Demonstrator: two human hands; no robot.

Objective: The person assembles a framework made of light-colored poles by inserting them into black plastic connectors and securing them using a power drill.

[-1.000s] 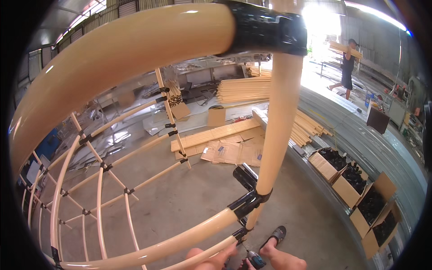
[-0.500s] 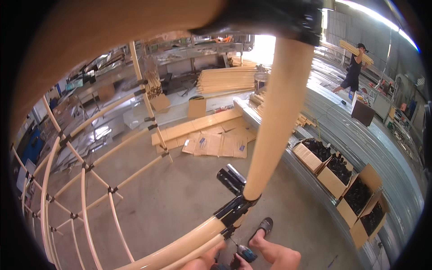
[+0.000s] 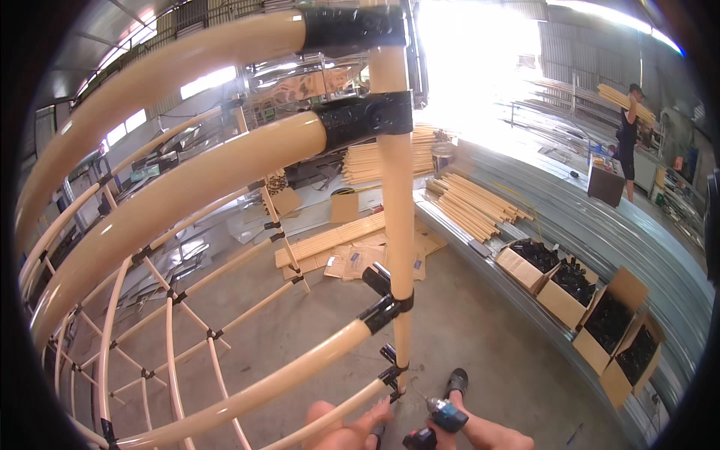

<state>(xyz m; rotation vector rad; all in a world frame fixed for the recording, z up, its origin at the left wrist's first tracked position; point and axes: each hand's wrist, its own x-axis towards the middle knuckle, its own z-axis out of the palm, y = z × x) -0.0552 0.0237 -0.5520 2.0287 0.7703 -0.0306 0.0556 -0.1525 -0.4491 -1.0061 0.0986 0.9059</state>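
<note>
A cordless drill (image 3: 448, 414), blue and black with a dark battery at its base, points its bit toward the foot of an upright beige pipe (image 3: 402, 247). My right hand (image 3: 445, 439) is closed around its grip, mostly hidden by the tool. My left hand (image 3: 380, 412) is small in view beside the lowest black pipe joint (image 3: 393, 373), fingers stretched out; whether it touches the joint is unclear. The drill bit stands apart from the pipe. Further black joints clamp curved beige pipes (image 3: 300, 381) to the upright, forming a tall rack frame.
Open cardboard boxes of black joints (image 3: 568, 289) stand at the right on long metal profiles (image 3: 540, 202), near loose beige pipes (image 3: 476, 206). Flattened cardboard (image 3: 360, 259) lies ahead on the floor. At the far right a person (image 3: 628, 139) carries pipes on a shoulder.
The view has tilted up and drawn back, bringing the frame's upper pipes into sight. The drill has come away from the lower joint toward the right. The person at the far right has walked on.
</note>
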